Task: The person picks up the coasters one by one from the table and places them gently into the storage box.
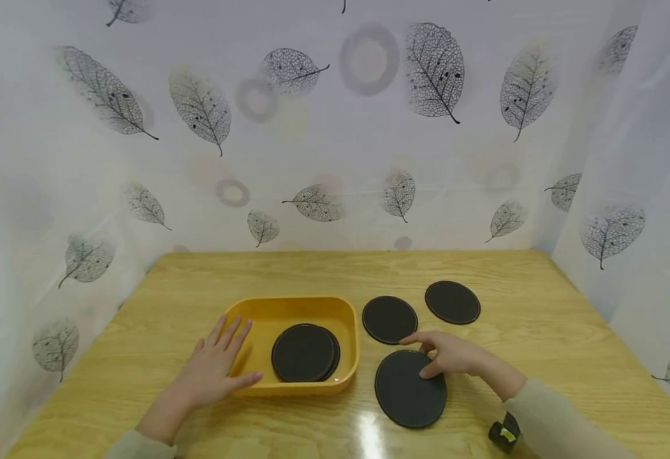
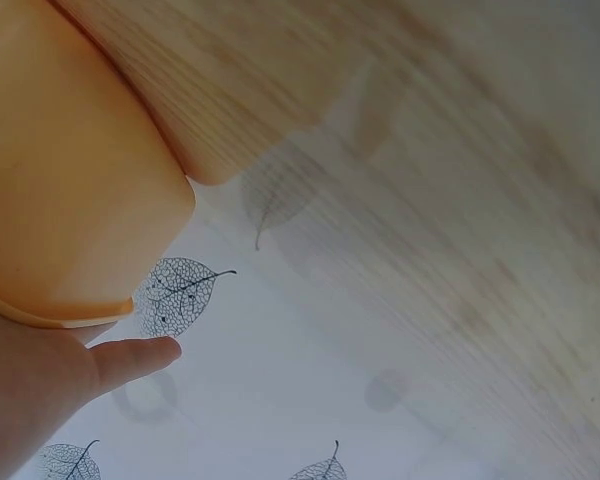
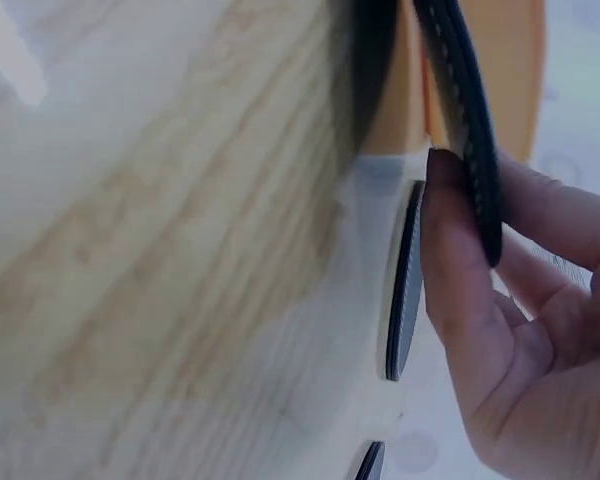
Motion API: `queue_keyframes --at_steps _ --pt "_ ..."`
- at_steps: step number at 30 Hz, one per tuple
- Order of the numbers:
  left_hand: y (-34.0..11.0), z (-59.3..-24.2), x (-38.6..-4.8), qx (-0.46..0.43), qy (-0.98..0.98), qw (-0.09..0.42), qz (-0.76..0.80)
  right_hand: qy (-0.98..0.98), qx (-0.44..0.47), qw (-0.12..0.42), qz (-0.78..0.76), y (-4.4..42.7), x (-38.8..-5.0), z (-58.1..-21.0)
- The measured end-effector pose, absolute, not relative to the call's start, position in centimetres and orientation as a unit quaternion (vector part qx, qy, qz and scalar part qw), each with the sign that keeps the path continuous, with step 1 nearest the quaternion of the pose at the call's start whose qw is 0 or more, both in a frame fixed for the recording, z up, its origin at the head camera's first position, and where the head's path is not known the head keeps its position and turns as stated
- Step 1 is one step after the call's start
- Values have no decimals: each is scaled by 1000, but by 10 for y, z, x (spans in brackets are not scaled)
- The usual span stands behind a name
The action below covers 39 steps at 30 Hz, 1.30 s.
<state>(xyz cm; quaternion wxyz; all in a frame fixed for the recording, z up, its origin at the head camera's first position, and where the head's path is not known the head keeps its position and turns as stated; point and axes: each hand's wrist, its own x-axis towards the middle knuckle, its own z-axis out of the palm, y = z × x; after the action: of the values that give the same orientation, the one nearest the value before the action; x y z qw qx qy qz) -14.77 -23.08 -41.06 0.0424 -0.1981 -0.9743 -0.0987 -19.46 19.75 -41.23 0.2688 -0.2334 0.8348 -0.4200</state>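
A black round stitched coaster (image 1: 410, 390) is pinched at its upper right edge by my right hand (image 1: 446, 354); the right wrist view shows this coaster (image 3: 462, 110) raised off the table between thumb and fingers of the hand (image 3: 540, 330). My left hand (image 1: 211, 366) rests with spread fingers on the left side of a yellow tray (image 1: 349, 344). Inside the tray lie overlapping black coasters (image 1: 303, 352). In the left wrist view the hand (image 2: 40, 390) touches the tray's (image 2: 80, 180) rim.
Two more black coasters lie on the wooden table (image 1: 197, 280) right of the tray, one near it (image 1: 389, 319) and one farther back (image 1: 452, 302). A small black object (image 1: 504, 433) is beside the right sleeve. A leaf-patterned curtain (image 1: 323, 127) hangs behind the table.
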Motion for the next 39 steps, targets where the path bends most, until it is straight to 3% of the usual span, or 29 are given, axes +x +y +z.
queue_keyframes --at_steps 8,16,39 --pt "-231 -411 -147 -200 -974 48 -92 772 -197 309 -519 211 -190 -412" --pt "-229 -413 -145 -197 -975 42 -99 703 -173 301 -620 218 -186 -413" --pt "-229 -408 -146 -198 -974 46 -105 648 -150 197 -721 201 -186 -389"
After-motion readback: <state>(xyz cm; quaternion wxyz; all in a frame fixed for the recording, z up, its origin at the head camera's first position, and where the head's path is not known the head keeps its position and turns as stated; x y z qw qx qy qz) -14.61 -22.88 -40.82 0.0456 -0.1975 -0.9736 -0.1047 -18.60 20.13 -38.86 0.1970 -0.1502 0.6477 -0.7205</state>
